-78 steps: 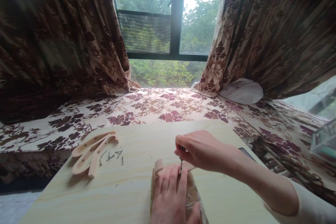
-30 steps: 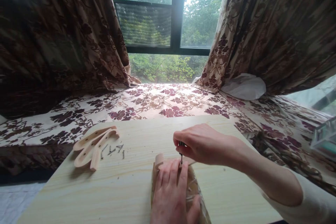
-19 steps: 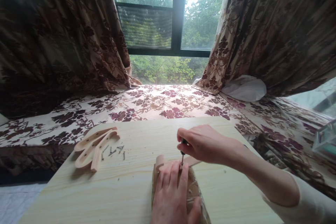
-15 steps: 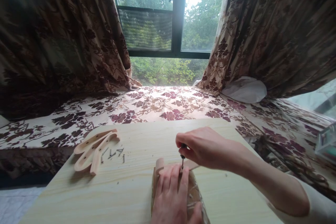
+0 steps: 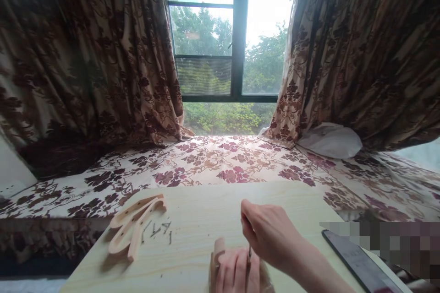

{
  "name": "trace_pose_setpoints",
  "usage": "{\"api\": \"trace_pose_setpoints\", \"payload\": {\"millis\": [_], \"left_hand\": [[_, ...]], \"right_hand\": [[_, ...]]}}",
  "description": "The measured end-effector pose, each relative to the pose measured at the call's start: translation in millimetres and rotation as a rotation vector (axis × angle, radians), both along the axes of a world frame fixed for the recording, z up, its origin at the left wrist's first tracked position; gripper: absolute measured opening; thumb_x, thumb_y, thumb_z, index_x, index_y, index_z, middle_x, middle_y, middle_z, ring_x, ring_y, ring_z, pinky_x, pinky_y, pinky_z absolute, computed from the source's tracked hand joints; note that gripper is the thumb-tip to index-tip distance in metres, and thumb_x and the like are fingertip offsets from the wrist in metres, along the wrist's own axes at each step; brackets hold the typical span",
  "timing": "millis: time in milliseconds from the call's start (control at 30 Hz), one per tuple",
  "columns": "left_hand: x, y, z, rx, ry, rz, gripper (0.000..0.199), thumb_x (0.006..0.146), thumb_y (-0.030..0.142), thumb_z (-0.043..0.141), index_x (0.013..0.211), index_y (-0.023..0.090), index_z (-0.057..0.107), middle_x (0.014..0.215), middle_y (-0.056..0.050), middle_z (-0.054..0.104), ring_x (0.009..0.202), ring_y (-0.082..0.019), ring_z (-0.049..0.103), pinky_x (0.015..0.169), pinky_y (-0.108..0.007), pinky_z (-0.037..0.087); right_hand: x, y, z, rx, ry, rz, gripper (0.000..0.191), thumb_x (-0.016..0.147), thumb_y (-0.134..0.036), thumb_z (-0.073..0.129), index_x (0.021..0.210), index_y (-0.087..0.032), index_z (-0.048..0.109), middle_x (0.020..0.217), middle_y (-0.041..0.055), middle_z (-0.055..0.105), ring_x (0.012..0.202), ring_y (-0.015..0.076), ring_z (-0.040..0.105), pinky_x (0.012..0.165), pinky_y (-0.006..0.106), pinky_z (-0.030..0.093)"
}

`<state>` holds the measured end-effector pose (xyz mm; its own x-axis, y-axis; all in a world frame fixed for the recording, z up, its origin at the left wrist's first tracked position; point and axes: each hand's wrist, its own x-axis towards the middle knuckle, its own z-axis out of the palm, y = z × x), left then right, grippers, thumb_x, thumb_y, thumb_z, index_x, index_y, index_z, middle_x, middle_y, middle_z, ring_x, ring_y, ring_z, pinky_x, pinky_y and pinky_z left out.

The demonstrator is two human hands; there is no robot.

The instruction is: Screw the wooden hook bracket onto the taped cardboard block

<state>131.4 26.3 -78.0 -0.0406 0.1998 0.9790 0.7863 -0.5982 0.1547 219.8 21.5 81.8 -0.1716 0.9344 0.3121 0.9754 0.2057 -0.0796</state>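
My right hand (image 5: 270,226) is closed around a screwdriver, its handle hidden in the fist. Only the thin metal shaft (image 5: 250,252) shows below, pointing down between the fingers of my left hand (image 5: 237,270). Those fingers lie side by side, bent over a pale wooden piece (image 5: 219,247) and holding it on a brown block (image 5: 266,279) that looks wrapped in clear film. Most of the piece, the screwdriver's tip and my left thumb are out of sight. To the left lie several curved wooden pieces with holes (image 5: 132,233), beside several loose screws (image 5: 156,229).
The light wooden tabletop (image 5: 192,210) bears small crumbs. At its right edge lies a dark, flat, phone-like object (image 5: 357,261), next to a pixelated patch. Behind are a flowered cloth (image 5: 220,160), a white bag (image 5: 332,141), patterned curtains (image 5: 144,68) and a window (image 5: 240,32).
The view has tilted up, so the table and hands sit lower in the picture. My right wrist has turned and the fist now hides the screwdriver's handle. The phone-like object has come into view.
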Motion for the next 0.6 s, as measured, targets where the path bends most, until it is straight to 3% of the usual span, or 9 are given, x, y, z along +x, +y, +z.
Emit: {"api": "trace_pose_setpoints", "payload": {"millis": [233,333,433,600], "left_hand": [[-30,3,-9.1,-0.09,0.376,-0.056,0.026,0.08,0.021,0.059,0.106,0.026,0.061,0.095,-0.001,0.069,0.094,-0.02,0.06,0.088,-0.034,0.041],[-34,3,-7.8,-0.104,0.407,-0.082,0.031,0.082,0.036,0.056,0.11,0.024,0.061,0.098,-0.004,0.068,0.096,-0.022,0.059,0.087,-0.036,0.041],[-31,4,-8.8,-0.094,0.39,-0.109,0.049,0.081,0.057,0.048,0.112,0.021,0.061,0.099,-0.007,0.067,0.096,-0.024,0.058,0.085,-0.039,0.042],[-19,8,-12.5,-0.041,0.275,-0.107,0.064,0.074,0.072,0.042,0.1,0.019,0.066,0.092,-0.011,0.068,0.089,-0.028,0.059,0.083,-0.045,0.04]], "right_hand": [[-8,-5,5.2,0.033,0.016,-0.113,0.016,0.088,-0.012,0.04,0.079,-0.019,0.051,0.064,0.0021,0.066,0.053,0.0147,0.059,0.05,0.028,0.018],[-10,-6,6.2,0.035,-0.003,-0.125,0.015,0.088,-0.012,0.04,0.081,-0.019,0.052,0.067,0.0025,0.068,0.056,0.015,0.061,0.05,0.028,0.019],[-12,-6,7.0,0.036,-0.019,-0.144,0.015,0.088,-0.012,0.04,0.083,-0.019,0.053,0.069,0.0031,0.069,0.058,0.0155,0.062,0.051,0.028,0.019],[-18,-7,8.8,0.051,-0.029,-0.179,0.014,0.086,-0.012,0.042,0.08,-0.018,0.053,0.068,0.0037,0.069,0.058,0.0159,0.062,0.051,0.028,0.019]]}}
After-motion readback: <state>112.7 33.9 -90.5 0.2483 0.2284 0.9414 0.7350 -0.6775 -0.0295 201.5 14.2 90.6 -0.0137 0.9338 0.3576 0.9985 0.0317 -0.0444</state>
